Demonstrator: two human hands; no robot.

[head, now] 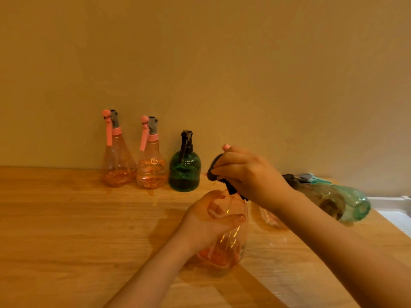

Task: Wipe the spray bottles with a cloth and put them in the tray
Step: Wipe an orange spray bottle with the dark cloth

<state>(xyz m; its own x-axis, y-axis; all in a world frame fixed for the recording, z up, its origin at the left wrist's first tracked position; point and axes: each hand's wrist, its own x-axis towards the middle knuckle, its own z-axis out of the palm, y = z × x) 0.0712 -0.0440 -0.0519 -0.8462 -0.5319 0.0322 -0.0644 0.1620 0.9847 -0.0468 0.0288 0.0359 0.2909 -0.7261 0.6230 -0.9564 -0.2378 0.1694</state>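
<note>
head | your left hand [206, 221] grips orange bottle [224, 241], right hand [242, 172] fingers pinch cloth [214, 167] round its sprayer | two bottles [342, 201] lie by tray [393, 210], three [151, 163] unwiped

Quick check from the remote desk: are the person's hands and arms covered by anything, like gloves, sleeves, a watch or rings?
Nothing shows: the left hand and right hand are bare, without gloves. Both forearms are uncovered up to the frame edge, with no sleeve, watch or bracelet. Rings, if any, are too blurred to tell.

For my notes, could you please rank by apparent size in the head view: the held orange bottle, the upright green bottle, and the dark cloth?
1. Held orange bottle, though nearest the camera.
2. Upright green bottle.
3. Dark cloth, mostly hidden by the right hand.
</note>
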